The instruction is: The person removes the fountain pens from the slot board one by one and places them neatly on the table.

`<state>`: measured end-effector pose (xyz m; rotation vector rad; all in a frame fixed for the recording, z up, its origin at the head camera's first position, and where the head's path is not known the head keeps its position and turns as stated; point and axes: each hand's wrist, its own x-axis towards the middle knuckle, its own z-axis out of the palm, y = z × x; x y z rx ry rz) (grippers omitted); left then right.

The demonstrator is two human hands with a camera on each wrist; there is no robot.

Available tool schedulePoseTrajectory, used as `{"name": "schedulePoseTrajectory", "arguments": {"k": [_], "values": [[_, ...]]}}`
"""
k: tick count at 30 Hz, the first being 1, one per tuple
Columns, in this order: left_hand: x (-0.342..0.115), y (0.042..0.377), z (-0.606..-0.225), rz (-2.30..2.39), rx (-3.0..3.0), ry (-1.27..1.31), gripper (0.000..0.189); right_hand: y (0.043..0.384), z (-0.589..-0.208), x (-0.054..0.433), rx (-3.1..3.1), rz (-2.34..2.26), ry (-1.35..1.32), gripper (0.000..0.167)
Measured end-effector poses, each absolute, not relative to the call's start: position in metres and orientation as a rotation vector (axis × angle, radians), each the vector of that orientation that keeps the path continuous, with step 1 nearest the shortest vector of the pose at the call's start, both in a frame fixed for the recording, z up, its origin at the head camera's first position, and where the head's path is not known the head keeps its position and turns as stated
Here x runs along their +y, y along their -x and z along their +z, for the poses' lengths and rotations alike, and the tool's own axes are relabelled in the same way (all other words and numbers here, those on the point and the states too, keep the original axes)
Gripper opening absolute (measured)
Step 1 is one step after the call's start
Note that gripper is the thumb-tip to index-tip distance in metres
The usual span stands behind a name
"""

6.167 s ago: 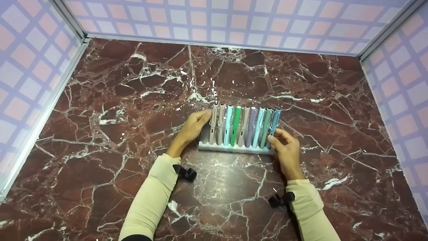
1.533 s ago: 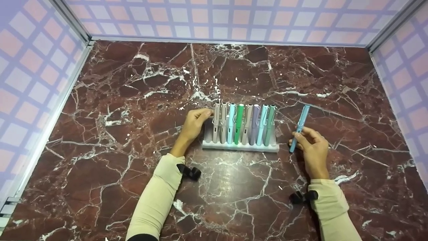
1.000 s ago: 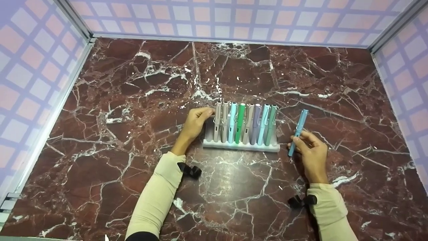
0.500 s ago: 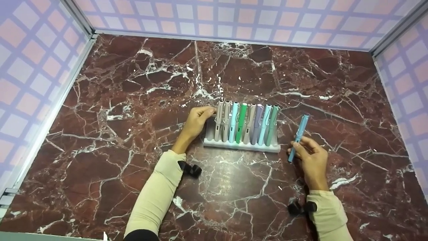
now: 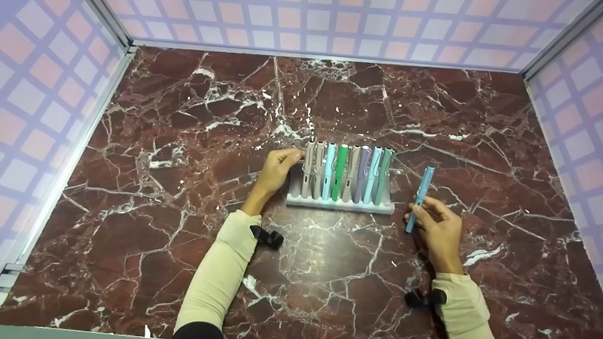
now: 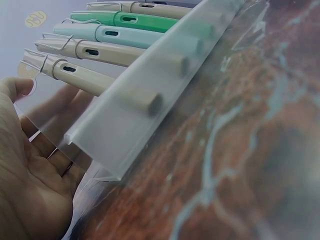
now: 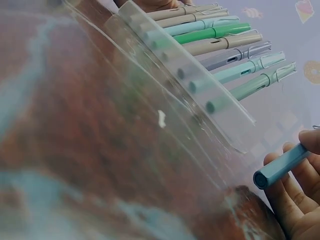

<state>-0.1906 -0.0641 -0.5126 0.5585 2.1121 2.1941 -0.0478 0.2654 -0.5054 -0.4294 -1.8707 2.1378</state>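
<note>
A clear pen stand [image 5: 339,206] bears a row of several capped pens: beige, light blue, green, purple and dark green. My left hand [image 5: 278,170] holds the stand's left edge; in the left wrist view the thumb is in front and the fingers [image 6: 60,157] show through the clear panel. To the right of the stand, my right hand [image 5: 442,230] pinches a blue pen [image 5: 427,179] between thumb and fingers. That pen tilts, cap end up and away, apart from the stand. Its round lower end [image 7: 260,180] faces the right wrist camera.
The table [image 5: 188,263] has a dark red marbled top with white veins. Checked panels [image 5: 330,28] enclose it at the back and both sides. The dark green pen [image 5: 384,176] is the rightmost in the row, with a vacant place beside it.
Earlier the blue pen stood at the stand's right end with my right hand at it. It has since come out to the right and moved slightly nearer me. My left hand stays at the stand.
</note>
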Motion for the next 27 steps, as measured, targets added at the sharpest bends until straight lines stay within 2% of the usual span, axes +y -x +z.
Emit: {"name": "schedulePoseTrajectory", "arguments": {"k": [27], "values": [[-0.065,0.189,-0.513,2.195,2.103,-0.565,0.028,0.025,-0.504,0.261,-1.945,2.105,0.471,0.025]]}}
